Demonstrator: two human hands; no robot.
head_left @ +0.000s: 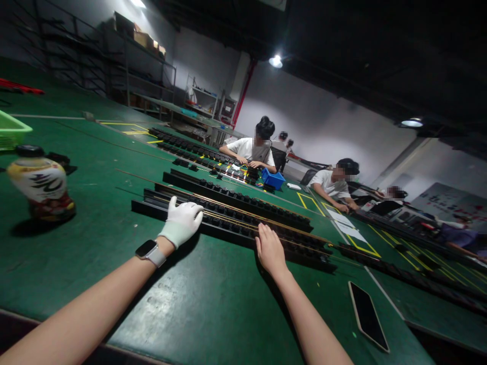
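Observation:
My left hand [181,221] wears a white glove and a smartwatch on the wrist. It rests with its fingers laid over the left part of a long black power strip [228,223] lying on the green table [213,294]. My bare right hand [269,248] lies farther right on the same strip, fingers flat on its sockets and thin brass rails. A second long black strip [243,198] lies just behind, parallel to the first. Neither hand holds anything.
A drink bottle [41,184] stands at the left, a green basket [11,131] behind it. A phone [367,314] lies face down at the right. Several seated people [253,149] work farther along the table beside more strips and a blue bin [274,179].

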